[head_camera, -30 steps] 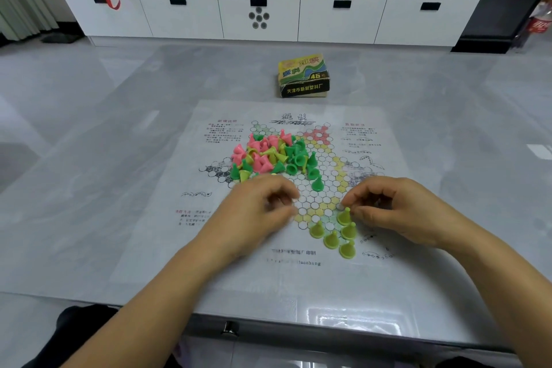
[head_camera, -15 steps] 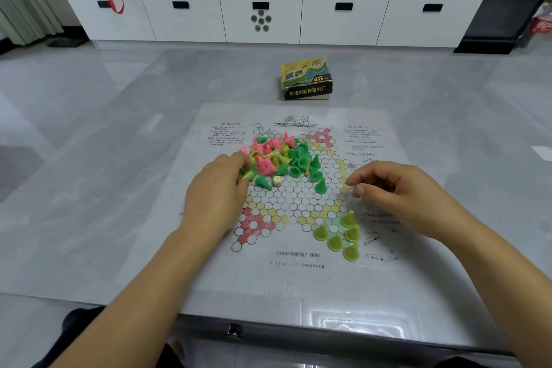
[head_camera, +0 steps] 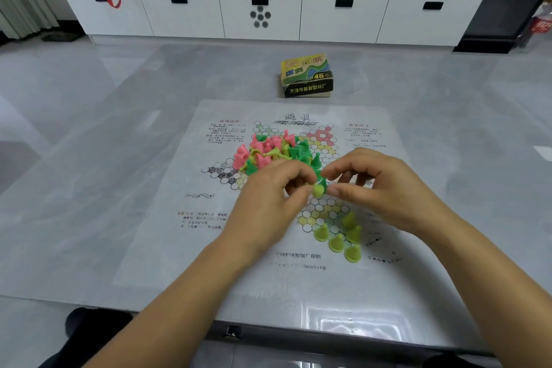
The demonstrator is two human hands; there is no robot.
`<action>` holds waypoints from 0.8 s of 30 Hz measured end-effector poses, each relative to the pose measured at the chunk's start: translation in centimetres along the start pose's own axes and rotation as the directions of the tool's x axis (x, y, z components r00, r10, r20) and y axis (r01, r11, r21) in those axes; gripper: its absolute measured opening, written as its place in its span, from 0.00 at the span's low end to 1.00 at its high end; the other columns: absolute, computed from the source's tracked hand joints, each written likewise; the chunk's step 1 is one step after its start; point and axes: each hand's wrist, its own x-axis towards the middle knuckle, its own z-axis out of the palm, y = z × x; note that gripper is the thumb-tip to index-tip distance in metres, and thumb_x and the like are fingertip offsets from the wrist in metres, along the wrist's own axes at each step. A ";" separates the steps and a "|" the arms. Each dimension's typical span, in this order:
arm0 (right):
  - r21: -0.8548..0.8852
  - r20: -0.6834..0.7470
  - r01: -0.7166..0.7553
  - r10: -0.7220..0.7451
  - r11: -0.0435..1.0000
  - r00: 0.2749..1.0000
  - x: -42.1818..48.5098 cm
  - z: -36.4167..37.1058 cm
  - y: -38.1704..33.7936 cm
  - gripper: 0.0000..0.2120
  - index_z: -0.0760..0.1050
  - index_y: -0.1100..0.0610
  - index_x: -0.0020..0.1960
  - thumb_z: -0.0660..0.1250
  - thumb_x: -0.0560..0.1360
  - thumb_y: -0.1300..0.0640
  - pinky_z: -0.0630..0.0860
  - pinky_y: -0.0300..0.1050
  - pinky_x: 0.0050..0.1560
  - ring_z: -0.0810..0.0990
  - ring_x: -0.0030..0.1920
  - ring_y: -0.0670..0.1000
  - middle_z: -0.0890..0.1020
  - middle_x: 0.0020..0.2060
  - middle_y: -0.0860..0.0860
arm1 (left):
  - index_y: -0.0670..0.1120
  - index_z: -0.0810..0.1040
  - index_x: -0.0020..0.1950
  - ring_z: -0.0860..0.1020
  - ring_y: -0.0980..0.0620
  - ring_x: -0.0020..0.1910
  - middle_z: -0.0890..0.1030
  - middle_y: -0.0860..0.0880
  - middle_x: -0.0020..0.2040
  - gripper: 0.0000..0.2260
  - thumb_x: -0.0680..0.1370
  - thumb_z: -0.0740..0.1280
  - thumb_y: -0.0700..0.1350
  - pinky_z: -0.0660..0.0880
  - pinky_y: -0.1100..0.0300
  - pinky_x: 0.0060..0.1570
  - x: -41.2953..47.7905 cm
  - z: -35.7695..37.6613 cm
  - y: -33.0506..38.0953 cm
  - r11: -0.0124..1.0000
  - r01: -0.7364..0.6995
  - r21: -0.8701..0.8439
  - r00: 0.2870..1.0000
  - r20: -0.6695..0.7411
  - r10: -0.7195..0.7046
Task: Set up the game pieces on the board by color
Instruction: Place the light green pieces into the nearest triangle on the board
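A paper game board (head_camera: 185,248) with a printed star of hexagon cells lies on the grey table. A mixed pile of pink, dark green and yellow-green cone pieces (head_camera: 277,149) sits on its middle. Several yellow-green pieces (head_camera: 337,240) stand in the near corner of the star. My left hand (head_camera: 268,206) and my right hand (head_camera: 379,185) meet above the board's centre. Between their fingertips is one yellow-green piece (head_camera: 318,190), pinched from both sides.
The game's small cardboard box (head_camera: 307,76) stands on the table beyond the board. A long white cabinet (head_camera: 268,15) with bottles, bags and cans on top runs along the far wall. The table's near edge (head_camera: 298,329) is close to my body.
My left hand came back from the left side of the pile carrying a yellow-green piece. My right hand moved up and left to meet it over the board's centre.
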 end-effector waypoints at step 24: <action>-0.101 0.157 -0.047 0.063 0.994 0.986 -0.5 -0.6 0.9 0.04 0.81 0.50 0.40 0.74 0.66 0.58 0.71 0.33 0.46 0.77 0.42 0.42 0.80 0.39 0.46 | 0.48 0.75 0.49 0.74 0.59 0.43 0.77 0.53 0.45 0.05 0.74 0.66 0.42 0.69 0.72 0.41 0.0 -3.0 -2.3 0.981 0.160 0.107 0.983 -0.106 -0.149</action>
